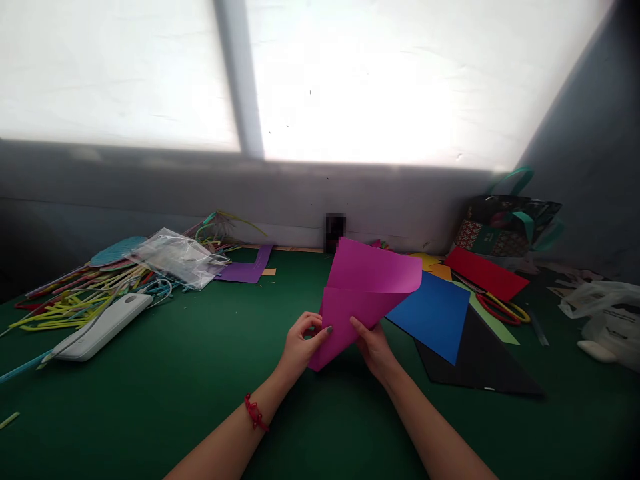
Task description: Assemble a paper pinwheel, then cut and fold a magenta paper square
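A sheet of magenta paper (370,273), bent over on itself, is held up above the green table between my two hands. At its lower left edge, my left hand (306,339) pinches the paper between thumb and fingers. My right hand (373,343) grips the lower right side, its thumb on the near face and its fingers hidden behind. The fold leaves the paper open toward the upper right, with the back layer standing higher than the front one. A red bracelet (255,412) circles my left wrist.
Right of my hands lie blue paper (435,313), a black sheet (485,360), red paper (485,270) and scissors (500,308). Pipe cleaners (75,307), a clear plastic bag (175,257), a white power strip (105,330) and purple paper (245,270) are left. A patterned bag (493,233) stands back right.
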Available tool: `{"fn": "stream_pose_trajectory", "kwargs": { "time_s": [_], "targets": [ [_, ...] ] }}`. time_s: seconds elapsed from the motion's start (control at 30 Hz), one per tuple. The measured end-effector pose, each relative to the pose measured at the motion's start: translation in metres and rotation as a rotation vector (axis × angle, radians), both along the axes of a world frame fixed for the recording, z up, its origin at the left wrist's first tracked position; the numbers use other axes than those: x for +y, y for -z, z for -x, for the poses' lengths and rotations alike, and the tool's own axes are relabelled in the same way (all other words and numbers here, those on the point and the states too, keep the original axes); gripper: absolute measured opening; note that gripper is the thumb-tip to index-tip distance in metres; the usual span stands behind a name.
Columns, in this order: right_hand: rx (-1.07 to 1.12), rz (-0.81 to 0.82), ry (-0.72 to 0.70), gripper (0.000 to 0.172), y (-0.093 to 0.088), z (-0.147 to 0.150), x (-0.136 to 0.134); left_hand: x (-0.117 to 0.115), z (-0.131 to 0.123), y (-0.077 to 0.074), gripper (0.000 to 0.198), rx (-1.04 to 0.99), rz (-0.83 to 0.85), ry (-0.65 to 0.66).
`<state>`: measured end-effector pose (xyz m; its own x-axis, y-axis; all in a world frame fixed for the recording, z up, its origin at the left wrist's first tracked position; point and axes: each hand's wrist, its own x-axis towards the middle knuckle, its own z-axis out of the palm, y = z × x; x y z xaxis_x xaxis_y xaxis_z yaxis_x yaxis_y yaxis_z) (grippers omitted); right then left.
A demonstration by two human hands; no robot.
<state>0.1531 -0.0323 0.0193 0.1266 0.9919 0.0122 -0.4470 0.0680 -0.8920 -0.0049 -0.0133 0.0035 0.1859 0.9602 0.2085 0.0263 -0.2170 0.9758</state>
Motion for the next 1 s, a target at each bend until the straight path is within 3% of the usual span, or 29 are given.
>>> {"fn": "stream_pose_trajectory", "kwargs": {
  "time_s": [0.07, 0.13, 0.27, 0.43, 0.57, 0.67, 0.77, 0.9, 1.0],
  "targets": [
    [0.005, 0.001, -0.021, 0.073, -0.001, 0.000, -0.001, -0.001, 0.001, -0.003, 0.024, 0.088, -0.154, -0.092],
    [-0.004, 0.001, -0.025, 0.072, -0.002, 0.001, -0.002, -0.002, 0.001, -0.004, 0.022, 0.080, -0.182, -0.087],
    [-0.072, 0.047, 0.028, 0.063, 0.000, 0.004, -0.001, 0.001, -0.001, -0.002, 0.028, -0.118, 0.051, 0.014],
    [-0.174, 0.088, -0.041, 0.063, 0.013, -0.005, 0.008, 0.008, 0.003, 0.002, 0.031, -0.231, 0.272, -0.053],
    [-0.323, 0.128, 0.207, 0.059, 0.023, -0.028, 0.017, 0.013, 0.006, 0.002, 0.034, -0.255, 0.279, -0.165],
    [-0.342, 0.091, 0.308, 0.056, 0.026, -0.039, 0.021, 0.017, 0.002, 0.005, 0.034, -0.272, 0.255, -0.219],
    [-0.220, 0.039, 0.241, 0.077, 0.023, -0.034, 0.022, 0.019, -0.007, 0.009, 0.033, -0.273, 0.241, -0.217],
    [-0.062, 0.063, 0.055, 0.065, 0.016, -0.009, 0.021, 0.017, -0.025, 0.012, 0.030, -0.332, 0.202, -0.180],
    [-0.028, 0.060, 0.026, 0.062, 0.015, 0.007, 0.018, 0.015, -0.034, 0.010, 0.030, -0.365, 0.131, -0.129]
  ]
}}
